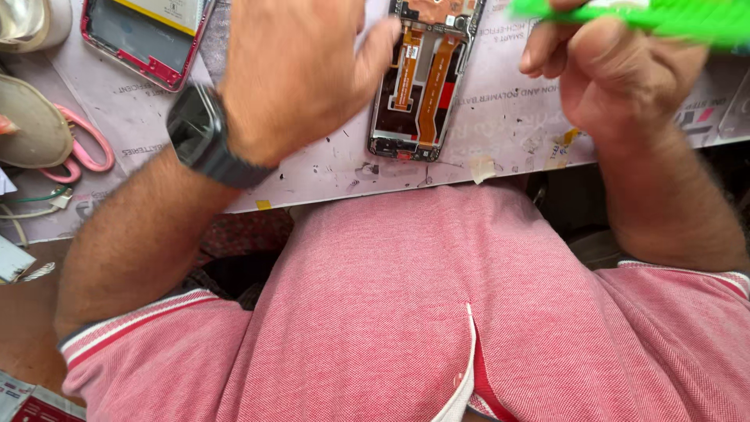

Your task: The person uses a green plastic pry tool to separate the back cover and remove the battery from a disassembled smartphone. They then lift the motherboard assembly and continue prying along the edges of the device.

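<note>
An opened phone (422, 74) lies on the pale work mat (500, 133), its back off, showing orange flex cables and a dark frame. My left hand (293, 70), with a dark watch (205, 134) on the wrist, rests just left of the phone, thumb touching its edge, fingers apart and holding nothing. My right hand (617, 70) is closed around a bright green tool (656, 16) held above the mat at the top right, blurred.
A red-framed phone screen part (144, 35) lies at the top left. Pink-handled scissors (82, 144) and a beige object (27, 121) sit at the left edge. My red shirt (437, 312) fills the lower frame.
</note>
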